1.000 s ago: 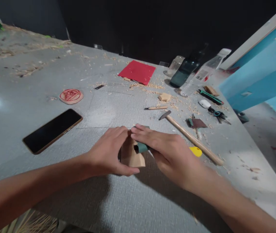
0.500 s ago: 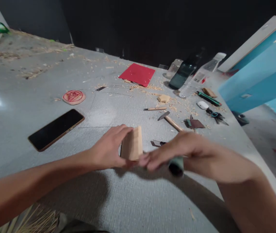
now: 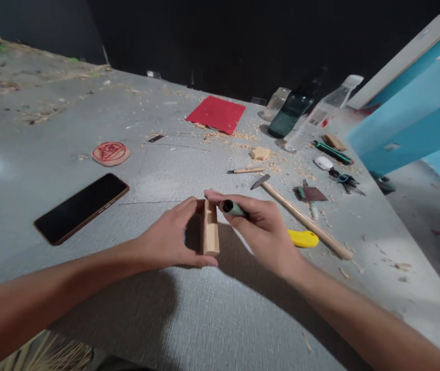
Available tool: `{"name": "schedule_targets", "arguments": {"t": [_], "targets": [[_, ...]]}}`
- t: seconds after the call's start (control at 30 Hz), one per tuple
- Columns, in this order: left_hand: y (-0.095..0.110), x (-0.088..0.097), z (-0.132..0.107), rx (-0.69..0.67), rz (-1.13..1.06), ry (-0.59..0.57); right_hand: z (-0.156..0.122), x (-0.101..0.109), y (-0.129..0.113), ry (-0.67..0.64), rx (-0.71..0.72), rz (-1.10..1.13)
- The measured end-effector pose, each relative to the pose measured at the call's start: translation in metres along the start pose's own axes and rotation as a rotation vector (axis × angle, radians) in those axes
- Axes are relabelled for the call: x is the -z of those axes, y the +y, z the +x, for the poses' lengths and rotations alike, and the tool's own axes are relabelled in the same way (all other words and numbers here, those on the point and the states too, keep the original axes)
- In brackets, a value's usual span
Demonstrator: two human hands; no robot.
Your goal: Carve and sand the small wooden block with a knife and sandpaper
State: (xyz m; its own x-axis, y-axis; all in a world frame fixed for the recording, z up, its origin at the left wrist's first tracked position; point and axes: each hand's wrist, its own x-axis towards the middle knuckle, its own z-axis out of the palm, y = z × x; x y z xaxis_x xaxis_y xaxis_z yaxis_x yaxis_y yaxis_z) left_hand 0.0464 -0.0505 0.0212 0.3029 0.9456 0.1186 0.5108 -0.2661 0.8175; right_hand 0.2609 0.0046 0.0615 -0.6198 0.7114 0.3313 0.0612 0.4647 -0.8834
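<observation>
My left hand [image 3: 169,239] grips a small pale wooden block [image 3: 210,234] that stands on edge on the grey table [image 3: 204,319]. My right hand [image 3: 260,229] is closed round a rolled piece of green sandpaper [image 3: 232,207], pressed against the top right side of the block. A wooden-handled hammer [image 3: 300,216] and a yellow utility knife [image 3: 303,238] lie just right of my right hand.
A black phone [image 3: 81,207] lies to the left, a round red carved disc [image 3: 110,153] beyond it. Farther back are a red sheet [image 3: 215,114], a carving tool [image 3: 246,170], a small wood piece [image 3: 260,153], bottles [image 3: 297,111], keys [image 3: 345,181] and wood shavings. The table edge runs along the right.
My right hand swung away to the right with the sandpaper roll, then came back against the block. The block was turned in my left hand and stands on its narrow edge.
</observation>
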Motion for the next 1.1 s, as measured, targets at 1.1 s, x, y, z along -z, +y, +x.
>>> {"name": "schedule_targets", "arguments": {"t": [1.1], "targets": [[0.002,0.002,0.000,-0.049,0.334,-0.001,0.020,0.026,-0.005,0.067,-0.223,0.383]]}}
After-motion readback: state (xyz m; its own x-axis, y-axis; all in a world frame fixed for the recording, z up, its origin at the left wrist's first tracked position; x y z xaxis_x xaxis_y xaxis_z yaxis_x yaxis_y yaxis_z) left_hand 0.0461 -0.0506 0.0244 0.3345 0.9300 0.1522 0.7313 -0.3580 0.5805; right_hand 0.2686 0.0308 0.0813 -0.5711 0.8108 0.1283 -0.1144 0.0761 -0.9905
